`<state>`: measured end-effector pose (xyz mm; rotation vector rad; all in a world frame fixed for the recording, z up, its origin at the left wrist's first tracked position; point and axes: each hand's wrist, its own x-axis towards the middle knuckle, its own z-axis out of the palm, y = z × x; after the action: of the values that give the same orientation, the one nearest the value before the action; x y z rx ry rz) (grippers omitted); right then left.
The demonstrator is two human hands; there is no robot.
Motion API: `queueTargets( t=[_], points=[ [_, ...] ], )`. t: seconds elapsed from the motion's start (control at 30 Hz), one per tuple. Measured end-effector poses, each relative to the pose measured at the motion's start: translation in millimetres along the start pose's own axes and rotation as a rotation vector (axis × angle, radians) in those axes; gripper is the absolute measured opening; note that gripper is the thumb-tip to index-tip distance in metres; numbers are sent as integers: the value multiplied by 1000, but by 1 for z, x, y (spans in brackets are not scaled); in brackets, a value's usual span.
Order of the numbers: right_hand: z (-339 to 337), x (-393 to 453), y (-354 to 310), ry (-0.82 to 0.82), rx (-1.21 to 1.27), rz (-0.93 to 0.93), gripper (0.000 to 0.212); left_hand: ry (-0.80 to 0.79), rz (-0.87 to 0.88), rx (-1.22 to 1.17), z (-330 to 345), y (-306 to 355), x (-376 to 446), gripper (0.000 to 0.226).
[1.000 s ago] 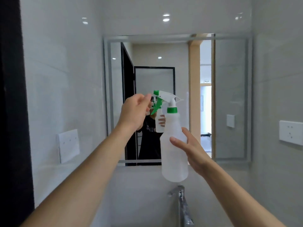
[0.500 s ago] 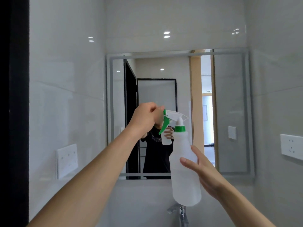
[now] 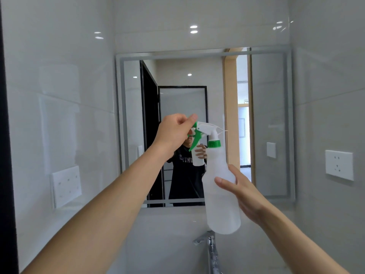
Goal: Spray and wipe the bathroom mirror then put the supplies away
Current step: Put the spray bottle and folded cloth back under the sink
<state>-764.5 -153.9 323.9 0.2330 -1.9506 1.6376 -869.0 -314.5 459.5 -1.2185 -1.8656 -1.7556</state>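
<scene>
Over the last second my left hand point(image 3: 174, 131) has stayed pinched on the green nozzle tip at the front of the translucent white plastic spray bottle point(image 3: 221, 194), fingers curled tight, while the bottle has tilted a little. My right hand point(image 3: 242, 189) holds its body, fingers wrapped behind it. I judge I'm still setting the nozzle; no spraying yet. The frameless rectangular wall mirror point(image 3: 268, 123) stands ahead, unobstructed. A chrome tap point(image 3: 210, 252) sits below, white wall sockets point(image 3: 338, 165) well apart.

Spray bottle point(image 3: 221, 194) now lower, more tilted.
</scene>
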Motion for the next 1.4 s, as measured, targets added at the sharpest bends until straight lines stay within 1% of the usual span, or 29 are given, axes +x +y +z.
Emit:
queueTargets(
  t=[0.03, 0.1, 0.27, 0.4, 0.5, 0.57, 0.63, 0.73, 0.8, 0.83, 0.87, 1.0, 1.1, 1.27, 1.33, 1.4],
  points=[
    [-2, 1, -1, -4, -4, 0, 70, 3, 3, 18, 2, 0, 1, 40],
    [-6, 2, -1, -17, -14, -4, 77, 11, 43, 75, 4, 2, 1, 37],
    [-14, 4, -3, -16, -21, 7, 76, -20, 73, 60, 7, 3, 7, 29],
    [-21, 7, -9, -36, -7, 23, 85, -34, 172, 86, 10, 8, 6, 26],
    [-27, 8, -13, -42, -10, 25, 82, -20, 233, 105, 11, 9, 10, 22],
    [-31, 8, -14, -37, -24, 22, 74, -7, 252, 123, 13, 8, 12, 18],
    [-34, 8, -14, -17, -41, 25, 68, 22, 207, 77, 19, 7, 10, 17],
    [-39, 9, -16, 43, -60, 30, 70, 100, 104, 26, 31, 2, -4, 30],
    [-44, 10, -17, 84, -55, 26, 73, 155, 67, 82, 38, -11, -16, 25],
    [-46, 10, -18, 107, -54, 23, 73, 155, 43, 107, 42, -19, -24, 21],
    [-49, 9, -18, 129, -53, 20, 73, 133, 17, 125, 47, -26, -34, 18],
    [-57, 8, -18, 197, -76, 10, 67, -46, -74, 143, 74, -47, -72, 12],
    [-59, 5, -15, 228, -88, 16, 65, -131, -122, 104, 94, -56, -91, 17],
    [-62, -7, -11, 290, -103, 22, 63, -192, -142, 26, 119, -66, -116, 27],
    [-64, -14, -8, 311, -155, 20, 54, -232, -147, -10, 129, -72, -126, 34],
    [-65, -22, -5, 336, -189, 19, 39, -253, -156, -33, 138, -77, -134, 39]
  ],
)
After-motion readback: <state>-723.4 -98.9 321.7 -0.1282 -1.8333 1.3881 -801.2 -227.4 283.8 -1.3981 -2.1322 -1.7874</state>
